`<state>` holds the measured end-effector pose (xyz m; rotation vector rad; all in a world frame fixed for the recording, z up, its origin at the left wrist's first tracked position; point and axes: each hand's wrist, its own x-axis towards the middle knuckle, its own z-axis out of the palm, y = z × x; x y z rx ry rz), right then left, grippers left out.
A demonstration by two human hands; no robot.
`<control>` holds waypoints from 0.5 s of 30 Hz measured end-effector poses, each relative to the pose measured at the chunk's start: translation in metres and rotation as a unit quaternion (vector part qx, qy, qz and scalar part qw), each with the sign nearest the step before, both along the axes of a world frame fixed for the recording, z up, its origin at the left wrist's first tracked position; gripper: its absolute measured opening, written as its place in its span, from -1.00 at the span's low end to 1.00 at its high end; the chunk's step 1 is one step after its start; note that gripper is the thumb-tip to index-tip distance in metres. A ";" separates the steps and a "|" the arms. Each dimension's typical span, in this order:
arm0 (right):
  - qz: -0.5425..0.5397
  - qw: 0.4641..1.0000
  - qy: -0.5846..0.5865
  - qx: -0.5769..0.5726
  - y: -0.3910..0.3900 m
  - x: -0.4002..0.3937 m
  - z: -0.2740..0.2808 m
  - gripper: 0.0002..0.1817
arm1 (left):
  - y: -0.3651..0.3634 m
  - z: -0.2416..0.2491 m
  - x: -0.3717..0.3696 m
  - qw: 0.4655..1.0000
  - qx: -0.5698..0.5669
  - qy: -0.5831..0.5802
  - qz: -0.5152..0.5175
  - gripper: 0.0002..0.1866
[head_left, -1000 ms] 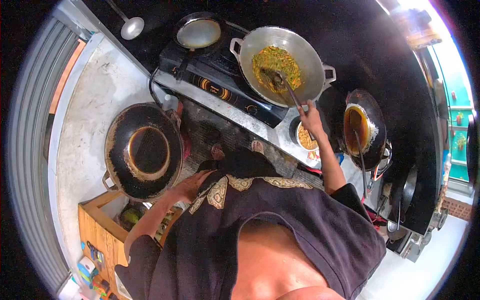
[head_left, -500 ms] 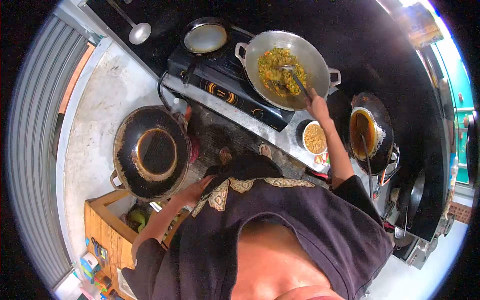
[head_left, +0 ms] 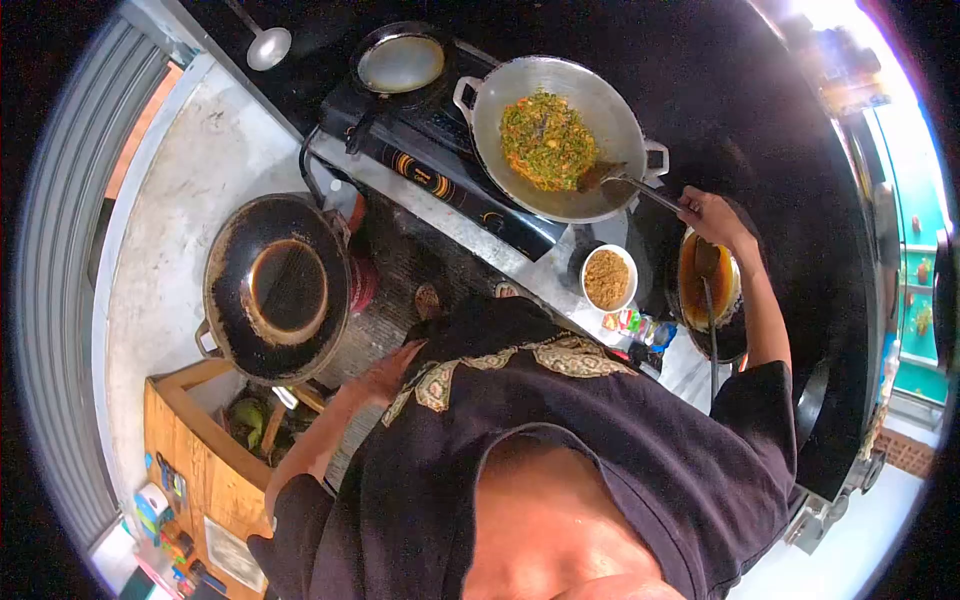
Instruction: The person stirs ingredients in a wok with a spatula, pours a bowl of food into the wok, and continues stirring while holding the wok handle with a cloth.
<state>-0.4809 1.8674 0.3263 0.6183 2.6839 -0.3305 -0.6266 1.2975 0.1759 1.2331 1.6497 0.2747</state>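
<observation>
Spatula (head_left: 625, 180) handle sits pinched in my right hand (head_left: 712, 215), its blade resting on the near-right rim of the silver wok (head_left: 500, 100), just beside the heap of green and orange stir-fry (head_left: 545, 140). That wok stands on the black stove (head_left: 440, 170). Below the wok on the worktop (head_left: 545, 265) is a white bowl (head_left: 607, 277) of brown crumbs. My left hand (head_left: 385, 372) hangs loosely spread, holding nothing, well below the wok, near the big dark pan (head_left: 275, 285).

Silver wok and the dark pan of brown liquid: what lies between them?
Head view: the spatula held by the right hand, with a white bowl below.
</observation>
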 end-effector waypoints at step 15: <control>-0.104 0.984 0.079 -0.121 0.049 -0.026 -0.033 -0.67 | 0.050 0.021 0.049 0.981 -0.003 -0.098 0.168 0.12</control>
